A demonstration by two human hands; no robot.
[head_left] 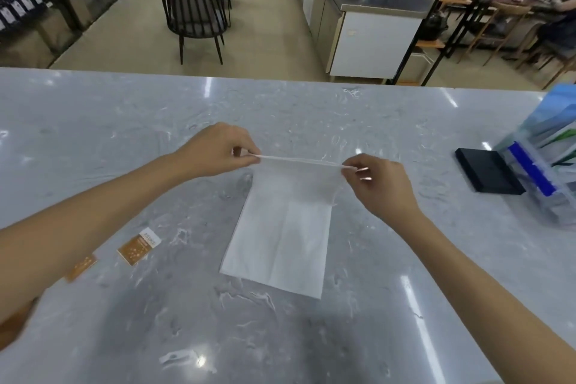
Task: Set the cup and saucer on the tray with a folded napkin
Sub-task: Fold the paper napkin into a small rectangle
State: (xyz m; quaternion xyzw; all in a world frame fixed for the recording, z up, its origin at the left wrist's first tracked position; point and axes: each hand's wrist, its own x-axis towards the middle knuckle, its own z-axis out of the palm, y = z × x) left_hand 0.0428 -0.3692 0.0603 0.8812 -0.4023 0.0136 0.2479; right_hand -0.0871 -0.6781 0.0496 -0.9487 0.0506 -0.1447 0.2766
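A white paper napkin [280, 227] lies partly on the grey marble counter [124, 121], its near edge flat and its far edge lifted. My left hand [215, 151] pinches the far left corner between thumb and fingers. My right hand [378, 184] pinches the far right corner the same way. The far edge is stretched taut between the two hands, a little above the counter. No cup, saucer or tray is in view.
Two small orange sachets [138, 246] [81, 268] lie on the counter at the left, near my left forearm. A flat black object [487, 170] and a clear holder with blue and white packets [542, 159] stand at the right. Beyond the counter are a dark chair [194, 9] and shelves.
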